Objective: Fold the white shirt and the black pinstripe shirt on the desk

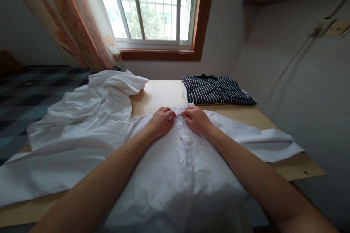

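A white button-up shirt (164, 174) lies front side up across the wooden table (161, 94), collar toward the window and hem hanging over the near edge. Its sleeves spread out to both sides. At the collar, my left hand (163, 119) pinches the fabric from the left. My right hand (195, 117) grips the collar's other side, fingers curled in close to the left ones. Whether a button sits between the fingertips is too small to tell. Below the hands, the button placket (183, 153) runs down the middle.
Another crumpled white garment (95, 98) lies at the left, beside a dark checked bed cover (35, 91). Folded dark striped clothing (216, 89) rests at the table's back right. A window (158, 7), curtain (73, 18) and wall socket (332, 28) surround the table.
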